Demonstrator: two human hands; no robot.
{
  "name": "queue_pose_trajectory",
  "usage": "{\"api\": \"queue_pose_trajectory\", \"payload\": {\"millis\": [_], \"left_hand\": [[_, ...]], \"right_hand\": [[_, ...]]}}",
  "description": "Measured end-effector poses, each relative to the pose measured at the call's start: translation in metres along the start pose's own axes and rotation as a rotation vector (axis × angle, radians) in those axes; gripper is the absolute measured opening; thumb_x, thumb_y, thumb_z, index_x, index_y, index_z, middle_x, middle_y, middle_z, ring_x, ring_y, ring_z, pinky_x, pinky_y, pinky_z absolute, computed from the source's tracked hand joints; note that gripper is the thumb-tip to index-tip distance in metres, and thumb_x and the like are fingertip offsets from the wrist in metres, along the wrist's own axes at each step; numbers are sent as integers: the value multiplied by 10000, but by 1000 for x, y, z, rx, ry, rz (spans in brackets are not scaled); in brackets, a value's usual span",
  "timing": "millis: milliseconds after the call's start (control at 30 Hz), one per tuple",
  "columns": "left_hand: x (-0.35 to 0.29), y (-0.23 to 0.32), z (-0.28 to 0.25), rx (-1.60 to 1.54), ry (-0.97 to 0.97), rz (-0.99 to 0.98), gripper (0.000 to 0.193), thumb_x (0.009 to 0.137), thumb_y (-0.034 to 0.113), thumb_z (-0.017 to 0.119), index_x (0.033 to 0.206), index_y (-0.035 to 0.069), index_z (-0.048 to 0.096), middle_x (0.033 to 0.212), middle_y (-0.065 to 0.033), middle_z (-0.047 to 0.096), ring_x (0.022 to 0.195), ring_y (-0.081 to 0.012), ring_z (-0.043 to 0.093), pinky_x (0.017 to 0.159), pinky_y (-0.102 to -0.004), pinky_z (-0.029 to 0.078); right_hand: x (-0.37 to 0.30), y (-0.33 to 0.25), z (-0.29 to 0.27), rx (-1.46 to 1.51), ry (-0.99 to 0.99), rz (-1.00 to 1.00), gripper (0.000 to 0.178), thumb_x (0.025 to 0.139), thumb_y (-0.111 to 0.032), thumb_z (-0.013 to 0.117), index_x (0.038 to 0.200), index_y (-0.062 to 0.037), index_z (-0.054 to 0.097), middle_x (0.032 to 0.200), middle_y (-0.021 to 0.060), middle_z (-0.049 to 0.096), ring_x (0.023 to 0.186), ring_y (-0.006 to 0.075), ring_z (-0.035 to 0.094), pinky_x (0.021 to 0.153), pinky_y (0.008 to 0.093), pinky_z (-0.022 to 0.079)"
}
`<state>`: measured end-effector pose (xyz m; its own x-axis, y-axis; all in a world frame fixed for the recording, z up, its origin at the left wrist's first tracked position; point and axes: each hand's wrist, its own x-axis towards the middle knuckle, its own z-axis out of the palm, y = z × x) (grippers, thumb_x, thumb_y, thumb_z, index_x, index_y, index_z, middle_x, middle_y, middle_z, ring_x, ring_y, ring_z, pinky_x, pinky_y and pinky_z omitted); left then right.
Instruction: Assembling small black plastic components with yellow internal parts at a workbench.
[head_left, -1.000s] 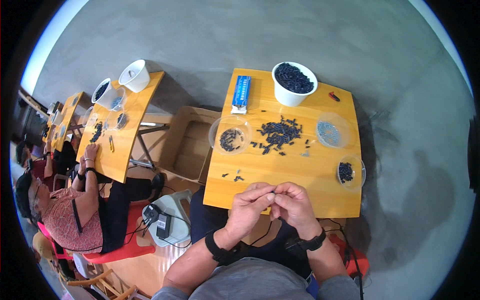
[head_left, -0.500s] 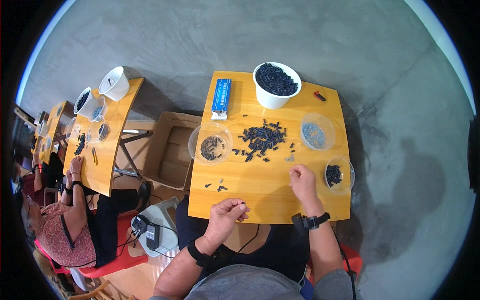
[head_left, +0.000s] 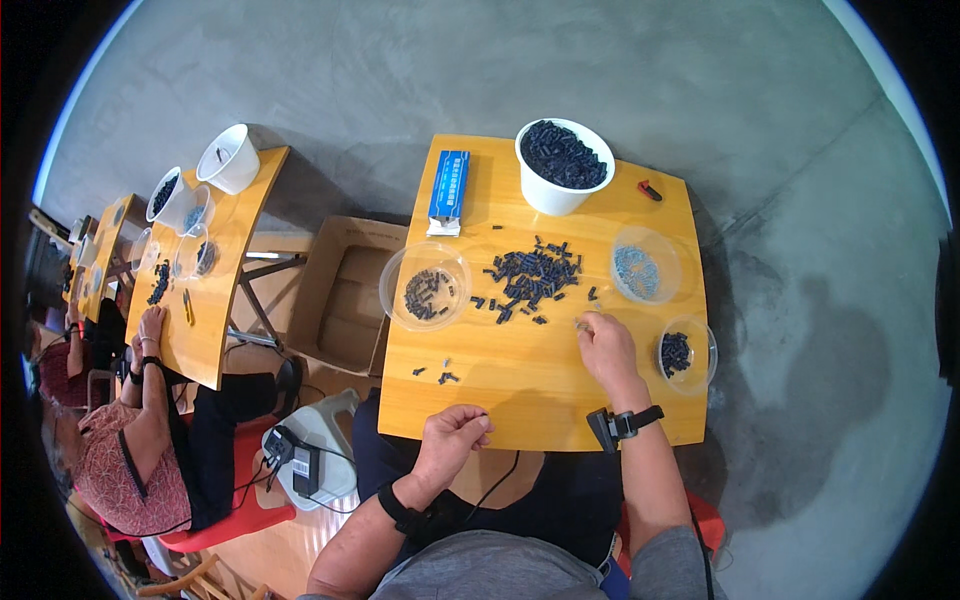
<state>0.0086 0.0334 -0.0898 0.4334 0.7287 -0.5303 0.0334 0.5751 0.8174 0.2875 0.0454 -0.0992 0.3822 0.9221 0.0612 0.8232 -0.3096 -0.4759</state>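
My left hand [head_left: 452,440] is at the table's near edge, thumb and forefinger pinched on a small black piece that barely shows between the tips. Farther right, my right hand [head_left: 607,350] rests low over the table with its fingers drawn together at some tiny silvery parts [head_left: 581,324]. Whether those fingertips hold one is hidden. Just beyond my right hand lies a loose heap of small black plastic pieces [head_left: 535,275]. A few dark bits [head_left: 448,378] lie beyond my left hand.
A clear bowl of dark pieces [head_left: 425,318] stands left, a clear tub of small silvery-blue parts [head_left: 648,275] and another of black pieces [head_left: 686,365] right. At the back are a blue box [head_left: 449,190], a white bucket [head_left: 560,197] and a red-black tool [head_left: 650,190]. Co-workers sit left.
My right hand has moved a little away from me, onto the tiny silvery parts. My left hand stays near the table edge, still pinched. The view has shifted slightly.
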Motion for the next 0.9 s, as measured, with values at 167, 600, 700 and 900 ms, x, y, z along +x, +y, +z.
{"api": "queue_pose_trajectory", "payload": {"millis": [167, 600, 700, 900], "left_hand": [[2, -6, 0, 35, 45, -31, 125, 873, 75, 584, 953, -18, 605, 801, -58, 637, 667, -104, 580, 609, -228, 476], [15, -12, 3, -20, 32, -52, 144, 882, 91, 583, 975, -14, 612, 810, -47, 632, 664, -93, 570, 608, -224, 472], [18, -15, 4, -25, 44, -37, 150, 887, 91, 581, 990, -14, 613, 826, -51, 639, 671, -97, 577, 618, -227, 479], [18, -15, 3, -9, 28, -54, 154, 879, 78, 592, 997, -20, 612, 823, -55, 642, 685, -107, 585, 630, -229, 485]], "right_hand": [[-2, 5, 1, 83, 22, 28, 201, 764, -81, 613, 960, -37, 626, 856, 169, 619, 803, 336, 606, 705, 428, 480], [1, -22, 3, 63, 12, -94, 167, 756, -122, 637, 903, -42, 637, 781, 148, 609, 743, 329, 606, 658, 420, 486], [1, -24, 8, 18, -24, -158, 130, 764, -144, 634, 855, -51, 642, 738, 138, 589, 717, 327, 599, 636, 420, 485], [0, -27, 17, -34, -26, -204, 108, 793, -157, 604, 789, -51, 620, 717, 141, 570, 689, 331, 594, 621, 420, 483]]}}
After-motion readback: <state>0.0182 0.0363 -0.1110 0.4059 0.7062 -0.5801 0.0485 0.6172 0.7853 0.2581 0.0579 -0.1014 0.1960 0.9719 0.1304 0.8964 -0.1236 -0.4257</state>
